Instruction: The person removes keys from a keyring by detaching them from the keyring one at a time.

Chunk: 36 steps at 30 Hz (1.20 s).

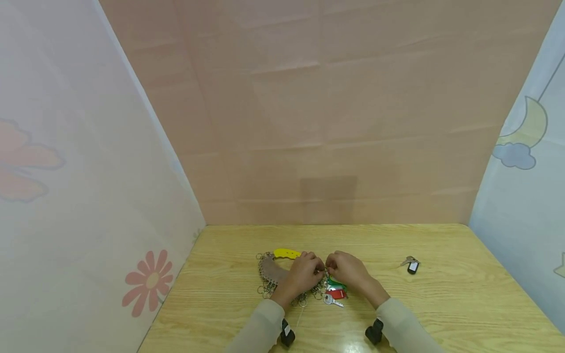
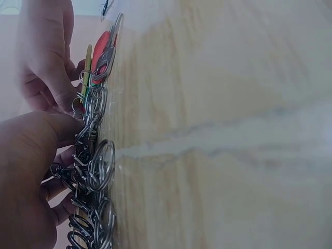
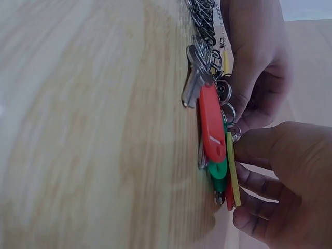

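Observation:
A large curved key holder (image 1: 270,270) lies on the table, with a yellow handle (image 1: 286,253) and many metal rings (image 2: 101,166) along its edge. My left hand (image 1: 304,272) rests over its right side, thumb and fingers pinching the edge among the rings. Right beside it, my right hand (image 1: 350,269) pinches a small split ring (image 3: 236,132) between thumb and fingertips, by a yellow key tag (image 3: 233,171). Below the hands are a red key tag (image 3: 211,119), a green key tag (image 3: 218,170) and a silver key (image 1: 333,301). Fingers partly hide the ring and the holder's right end.
On the table (image 1: 441,304) to the right lies a black key tag (image 1: 412,267) with a key (image 1: 407,261). Black wrist cameras (image 1: 374,333) sit below both wrists. A plain pinkish backdrop (image 1: 265,122) and printed side panels (image 1: 88,196) enclose the table.

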Each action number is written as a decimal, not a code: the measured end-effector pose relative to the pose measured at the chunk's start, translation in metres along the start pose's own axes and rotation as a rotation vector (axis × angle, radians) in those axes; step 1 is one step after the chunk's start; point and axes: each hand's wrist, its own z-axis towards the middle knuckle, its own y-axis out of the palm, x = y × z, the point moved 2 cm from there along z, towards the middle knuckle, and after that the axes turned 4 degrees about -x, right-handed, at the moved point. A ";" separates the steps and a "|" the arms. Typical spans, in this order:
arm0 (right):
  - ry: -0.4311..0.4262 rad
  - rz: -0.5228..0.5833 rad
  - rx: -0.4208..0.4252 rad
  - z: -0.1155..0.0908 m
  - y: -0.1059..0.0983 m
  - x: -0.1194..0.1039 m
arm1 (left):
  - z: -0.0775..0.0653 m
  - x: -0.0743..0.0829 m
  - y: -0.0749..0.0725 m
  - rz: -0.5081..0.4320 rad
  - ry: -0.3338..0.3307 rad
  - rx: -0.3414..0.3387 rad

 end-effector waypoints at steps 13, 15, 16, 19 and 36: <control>0.010 -0.006 -0.007 0.004 0.004 -0.002 | -0.001 0.000 0.000 0.001 -0.005 0.003; 0.010 -0.008 -0.007 0.004 0.005 -0.003 | -0.001 0.000 0.001 0.001 -0.012 0.002; 0.014 -0.006 -0.013 0.004 0.005 -0.003 | -0.001 0.000 0.001 0.004 -0.016 0.002; 0.025 0.004 -0.021 0.004 0.005 -0.005 | -0.001 0.000 0.002 0.005 -0.028 0.005; -0.020 0.061 -0.012 0.000 0.005 -0.002 | 0.004 -0.002 0.001 -0.142 -0.092 -0.021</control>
